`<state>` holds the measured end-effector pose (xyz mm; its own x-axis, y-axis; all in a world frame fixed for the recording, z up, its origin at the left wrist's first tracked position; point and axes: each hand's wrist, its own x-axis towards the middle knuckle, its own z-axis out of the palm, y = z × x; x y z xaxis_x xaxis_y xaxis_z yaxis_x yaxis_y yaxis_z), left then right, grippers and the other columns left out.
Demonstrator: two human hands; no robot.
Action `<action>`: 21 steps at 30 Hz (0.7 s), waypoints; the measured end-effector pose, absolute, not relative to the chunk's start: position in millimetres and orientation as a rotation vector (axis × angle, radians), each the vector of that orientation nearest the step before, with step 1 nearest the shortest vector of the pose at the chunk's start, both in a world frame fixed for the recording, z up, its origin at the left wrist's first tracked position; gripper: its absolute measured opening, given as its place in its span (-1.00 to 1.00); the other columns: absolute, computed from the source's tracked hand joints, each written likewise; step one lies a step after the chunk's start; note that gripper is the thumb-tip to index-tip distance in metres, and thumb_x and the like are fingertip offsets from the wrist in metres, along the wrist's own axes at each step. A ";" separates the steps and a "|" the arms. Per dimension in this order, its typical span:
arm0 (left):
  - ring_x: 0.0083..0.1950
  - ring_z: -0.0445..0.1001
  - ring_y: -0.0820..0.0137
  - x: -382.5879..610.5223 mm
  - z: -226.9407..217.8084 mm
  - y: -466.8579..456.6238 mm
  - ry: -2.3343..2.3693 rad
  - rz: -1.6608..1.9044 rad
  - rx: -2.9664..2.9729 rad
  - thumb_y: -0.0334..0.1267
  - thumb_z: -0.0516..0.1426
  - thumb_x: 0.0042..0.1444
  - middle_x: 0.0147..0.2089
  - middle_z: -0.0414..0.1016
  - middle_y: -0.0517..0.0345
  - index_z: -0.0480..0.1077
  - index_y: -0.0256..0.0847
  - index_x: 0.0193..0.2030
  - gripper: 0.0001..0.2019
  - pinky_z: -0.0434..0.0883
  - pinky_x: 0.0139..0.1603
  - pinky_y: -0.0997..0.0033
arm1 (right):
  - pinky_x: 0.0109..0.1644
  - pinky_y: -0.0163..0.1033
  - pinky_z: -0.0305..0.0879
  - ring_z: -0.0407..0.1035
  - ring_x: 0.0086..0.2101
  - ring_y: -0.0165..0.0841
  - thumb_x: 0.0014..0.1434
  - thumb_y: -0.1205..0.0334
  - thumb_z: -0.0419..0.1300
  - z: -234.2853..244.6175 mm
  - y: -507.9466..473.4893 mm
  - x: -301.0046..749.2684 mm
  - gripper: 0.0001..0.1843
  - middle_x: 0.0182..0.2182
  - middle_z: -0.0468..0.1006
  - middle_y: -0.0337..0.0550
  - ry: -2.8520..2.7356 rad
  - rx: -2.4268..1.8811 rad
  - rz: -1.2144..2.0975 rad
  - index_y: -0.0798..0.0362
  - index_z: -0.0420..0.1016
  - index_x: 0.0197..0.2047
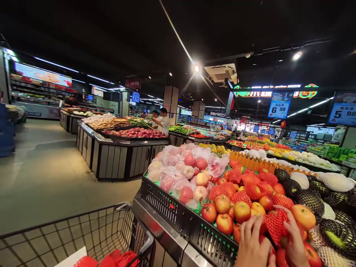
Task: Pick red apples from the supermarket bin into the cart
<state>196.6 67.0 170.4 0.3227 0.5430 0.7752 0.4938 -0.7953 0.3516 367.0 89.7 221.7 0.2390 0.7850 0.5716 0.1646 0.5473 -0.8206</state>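
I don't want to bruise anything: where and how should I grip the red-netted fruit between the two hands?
Probably by opposite sides of its upper part, coming from above. The red-netted fruit looks rounded, and packed neighbouring fruit crowds it. The left hand and right hand flank it, so spread fingers could cup it gently.

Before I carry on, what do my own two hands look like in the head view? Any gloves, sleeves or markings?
Both the left hand and the right hand are bare human hands with slender fingers. I see no gloves, rings, cables or markings on the parts that show. The picture's lower edge cuts them off, so no sleeves are visible.
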 end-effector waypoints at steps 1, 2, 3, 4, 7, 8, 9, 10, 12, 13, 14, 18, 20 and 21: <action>0.50 0.07 -0.14 202.6 166.0 68.2 0.946 1.425 2.550 -0.05 0.20 0.19 0.60 -0.18 0.01 0.49 -0.20 -0.09 -0.72 0.25 0.40 -0.36 | 0.05 -0.45 0.44 0.38 0.13 -0.31 0.08 -0.35 0.24 221.7 88.8 367.3 -0.20 0.20 0.34 -0.05 -1.286 -0.917 0.572 0.08 0.34 0.17; 0.51 0.04 -0.18 207.4 163.1 69.1 0.928 1.352 2.554 -0.03 0.19 0.17 0.60 -0.20 -0.04 0.49 -0.21 -0.04 -0.67 0.23 0.39 -0.41 | 0.04 -0.41 0.46 0.36 0.16 -0.28 0.09 -0.36 0.23 222.1 88.0 367.4 -0.21 0.22 0.32 -0.04 -1.291 -0.918 0.608 0.05 0.32 0.18; 0.52 0.02 -0.19 210.6 161.9 69.3 0.919 1.295 2.530 -0.02 0.19 0.17 0.59 -0.15 -0.10 0.48 -0.21 0.05 -0.61 0.20 0.40 -0.44 | 0.08 -0.37 0.46 0.32 0.21 -0.24 0.10 -0.37 0.22 222.7 87.3 367.5 -0.23 0.23 0.31 -0.03 -1.300 -0.928 0.621 0.03 0.33 0.16; 0.52 0.01 -0.19 212.0 162.6 68.7 0.913 1.258 2.491 -0.02 0.18 0.16 0.57 -0.06 -0.15 0.45 -0.21 0.15 -0.53 0.15 0.42 -0.45 | 0.13 -0.31 0.46 0.29 0.24 -0.21 0.11 -0.37 0.20 223.3 86.9 367.4 -0.26 0.23 0.31 -0.02 -1.310 -0.941 0.619 0.01 0.35 0.14; 0.49 0.10 -0.10 205.8 174.9 61.3 0.899 1.259 2.393 -0.04 0.17 0.15 0.43 0.23 -0.20 0.31 -0.23 0.35 -0.36 0.07 0.52 -0.34 | 0.29 -0.18 0.38 0.26 0.25 -0.16 0.13 -0.41 0.16 224.1 87.6 367.0 -0.29 0.22 0.32 0.00 -1.317 -0.990 0.584 -0.01 0.40 0.10; 0.48 0.14 -0.06 200.4 181.7 57.6 0.900 1.278 2.382 -0.05 0.18 0.15 0.40 0.28 -0.20 0.29 -0.22 0.37 -0.34 0.08 0.54 -0.26 | 0.30 -0.17 0.37 0.27 0.24 -0.16 0.12 -0.44 0.17 224.3 88.4 366.6 -0.26 0.21 0.32 0.01 -1.297 -1.007 0.562 -0.01 0.41 0.09; 0.46 0.18 -0.03 193.3 189.4 53.5 0.906 1.313 2.376 -0.06 0.20 0.14 0.38 0.31 -0.18 0.29 -0.19 0.37 -0.34 0.10 0.55 -0.18 | 0.24 -0.17 0.41 0.31 0.20 -0.17 0.10 -0.50 0.17 224.5 89.3 366.1 -0.22 0.19 0.34 0.03 -1.265 -1.027 0.554 -0.01 0.40 0.08; 0.45 0.20 0.01 184.5 197.6 49.4 0.917 1.357 2.376 -0.10 0.21 0.15 0.36 0.33 -0.14 0.28 -0.14 0.38 -0.35 0.12 0.56 -0.10 | 0.09 -0.18 0.47 0.38 0.09 -0.18 0.08 -0.55 0.16 225.1 90.2 365.3 -0.16 0.11 0.38 0.07 -1.230 -1.044 0.570 0.00 0.39 0.09; 0.41 0.26 0.09 161.4 214.6 42.2 0.948 1.515 2.388 -0.20 0.20 0.18 0.32 0.38 -0.04 0.23 0.00 0.40 -0.37 0.21 0.54 0.04 | -0.32 -0.22 0.39 0.39 -0.28 -0.28 0.05 -0.66 0.12 227.5 91.4 363.2 -0.06 -0.16 0.42 0.05 -1.146 -1.072 0.643 0.00 0.32 0.13; 0.38 0.30 0.12 146.8 222.6 39.7 0.978 1.626 2.399 -0.27 0.18 0.20 0.29 0.41 0.00 0.19 0.07 0.41 -0.36 0.29 0.50 0.06 | -0.47 -0.25 0.24 0.28 -0.43 -0.34 0.03 -0.69 0.09 229.0 91.6 362.1 -0.01 -0.29 0.37 -0.01 -1.115 -1.087 0.689 0.00 0.28 0.15; 0.35 0.34 0.12 130.0 229.5 38.4 1.018 1.788 2.393 -0.31 0.15 0.21 0.24 0.43 0.03 0.15 0.12 0.42 -0.36 0.39 0.43 0.03 | -0.55 -0.28 0.13 0.16 -0.52 -0.39 0.02 -0.72 0.08 230.6 91.7 361.3 0.02 -0.38 0.30 -0.08 -1.090 -1.099 0.720 0.00 0.24 0.17; 0.21 0.39 0.03 40.9 239.3 46.9 1.515 2.540 1.958 -0.36 0.05 0.27 0.09 0.42 0.04 0.17 0.10 0.36 -0.47 0.50 0.21 -0.19 | -0.58 -0.35 0.10 0.11 -0.55 -0.45 -0.03 -0.76 0.07 233.4 91.9 361.5 0.09 -0.43 0.23 -0.15 -1.025 -1.118 0.690 0.01 0.21 0.18; 0.11 0.38 -0.04 -14.8 228.9 56.2 1.838 2.754 1.657 -0.27 0.02 0.32 0.07 0.37 -0.04 0.14 0.00 0.39 -0.49 0.44 0.16 -0.31 | -0.58 -0.38 0.11 0.11 -0.55 -0.48 -0.05 -0.78 0.07 232.3 92.7 362.9 0.12 -0.43 0.23 -0.16 -1.033 -1.116 0.691 0.02 0.20 0.20; 0.05 0.40 -0.04 -43.7 219.7 60.5 2.038 2.749 1.619 -0.20 0.05 0.31 0.06 0.37 -0.07 0.10 -0.06 0.43 -0.44 0.46 0.11 -0.30 | -0.58 -0.40 0.10 0.10 -0.55 -0.49 -0.06 -0.79 0.07 231.3 93.1 363.4 0.14 -0.43 0.23 -0.17 -1.037 -1.115 0.696 0.02 0.19 0.21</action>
